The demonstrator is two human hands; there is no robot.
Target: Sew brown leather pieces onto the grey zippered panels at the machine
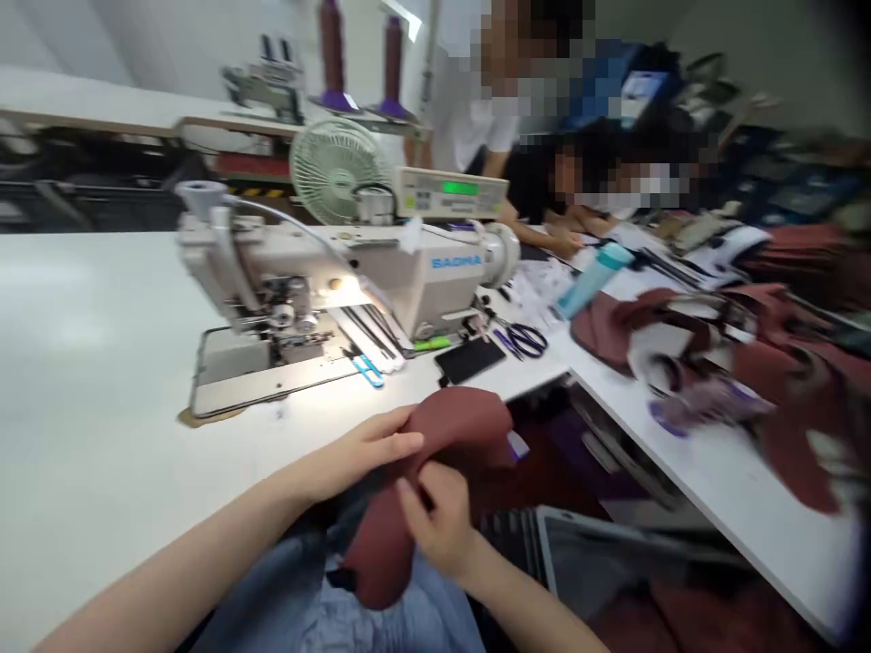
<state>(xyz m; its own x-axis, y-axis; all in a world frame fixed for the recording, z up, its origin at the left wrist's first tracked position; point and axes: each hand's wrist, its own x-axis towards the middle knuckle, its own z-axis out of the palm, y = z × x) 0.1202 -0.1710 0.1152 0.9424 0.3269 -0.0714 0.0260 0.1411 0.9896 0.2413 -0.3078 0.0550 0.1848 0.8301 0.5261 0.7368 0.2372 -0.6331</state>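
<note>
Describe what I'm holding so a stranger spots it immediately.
Find the white sewing machine. Below it in view is a curved maroon piece. Unlike maroon pieces on the right-hand table, it's held by the left hand and right hand.

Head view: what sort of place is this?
Likely a sewing workshop: a sewing machine, tall thread spools behind it, and maroon pieces piled on the right-hand table.

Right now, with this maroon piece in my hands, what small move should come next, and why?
I'd probably straighten the maroon piece a little first: it looks curved and bent, your left hand and right hand both hold it near its middle, and it's not on the sewing machine.
</note>
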